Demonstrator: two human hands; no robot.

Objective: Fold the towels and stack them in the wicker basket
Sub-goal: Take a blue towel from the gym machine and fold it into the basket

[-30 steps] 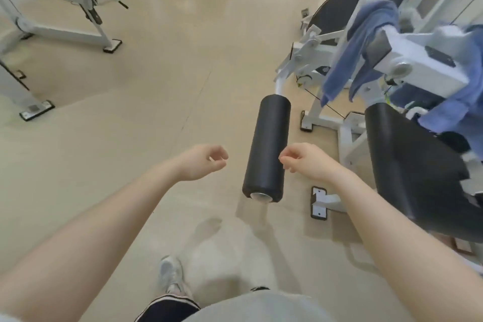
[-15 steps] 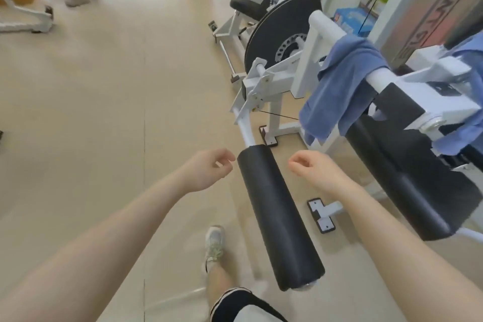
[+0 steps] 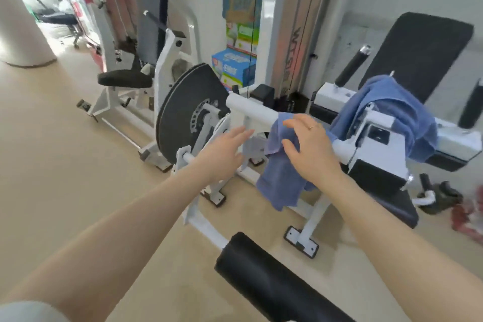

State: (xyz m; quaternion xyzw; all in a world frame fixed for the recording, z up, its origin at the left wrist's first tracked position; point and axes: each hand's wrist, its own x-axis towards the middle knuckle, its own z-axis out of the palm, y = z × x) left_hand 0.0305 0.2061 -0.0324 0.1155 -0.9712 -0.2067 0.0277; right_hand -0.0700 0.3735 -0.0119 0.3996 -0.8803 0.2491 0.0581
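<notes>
Both hands out at the draped towel.
Right hand (image 3: 311,149) spread over the blue towel (image 3: 281,180) on the white bar (image 3: 254,110); left hand (image 3: 224,157) open beside it, holding nothing.

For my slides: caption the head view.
Both hands reach for a blue towel draped over a white bar.

We see soft, matt blue terry cloth in the towel (image 3: 279,180) at our one o'clock, draped on a glossy white painted metal bar (image 3: 257,112), above a matt black padded roller (image 3: 274,282).
</notes>
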